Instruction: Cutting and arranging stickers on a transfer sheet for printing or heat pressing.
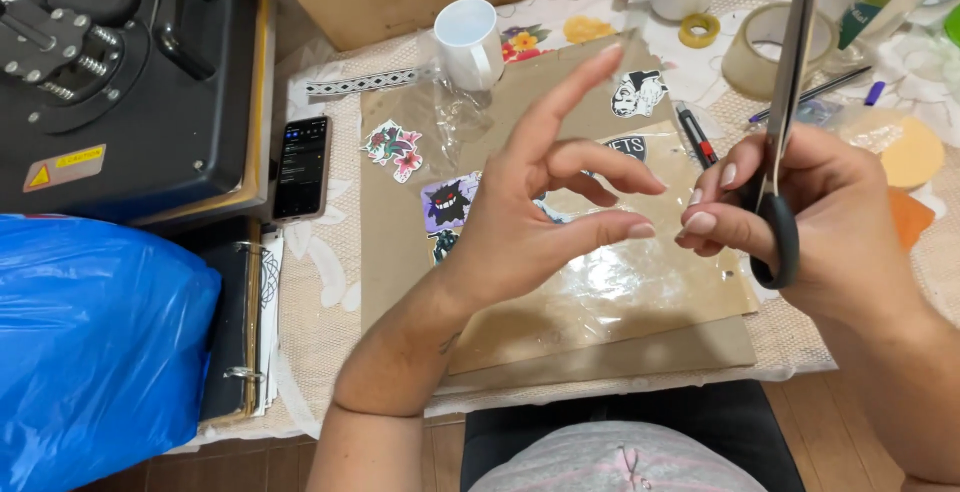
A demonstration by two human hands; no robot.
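1. Scissors: gripped in right hand, blades upward, above brown cardboard sheet on table.
2. Left hand: fingers spread, holding nothing.
3. White mug: behind cardboard.

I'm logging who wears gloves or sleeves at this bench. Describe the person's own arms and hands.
Both forearms are bare: no sleeves, gloves, watch or bracelets show. The left hand has no rings visible, and a small dark mark sits on the inner forearm near the wrist. The right hand has longish nails with a pale, glossy finish.
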